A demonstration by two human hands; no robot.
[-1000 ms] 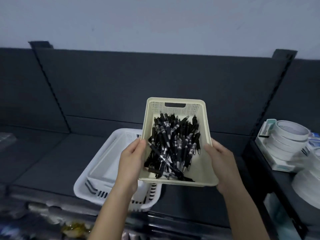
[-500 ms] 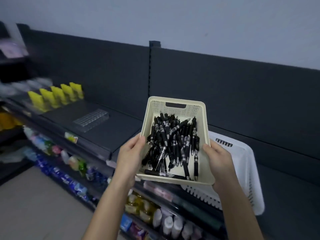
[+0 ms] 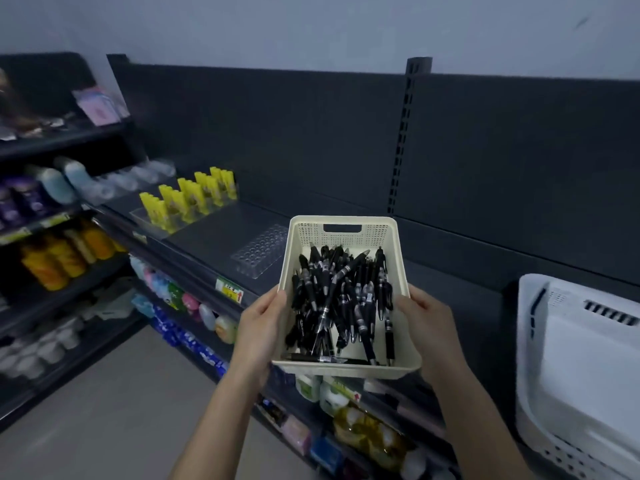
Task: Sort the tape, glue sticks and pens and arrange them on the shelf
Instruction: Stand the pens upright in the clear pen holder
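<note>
At centre frame the left hand [image 3: 261,327] and right hand [image 3: 427,320] grip opposite walls of a cream basket [image 3: 304,233] heaped with black pens [image 3: 343,296]. Behind it on the dark shelf [image 3: 207,237] sit a clear holed tray [image 3: 259,251] and yellow packs [image 3: 192,199]. A white basket [image 3: 571,341] stands at right.

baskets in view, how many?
2. Cream basket of pens, held by left hand and right hand; white basket on the shelf, right. A white insert inside may be a third.
</note>
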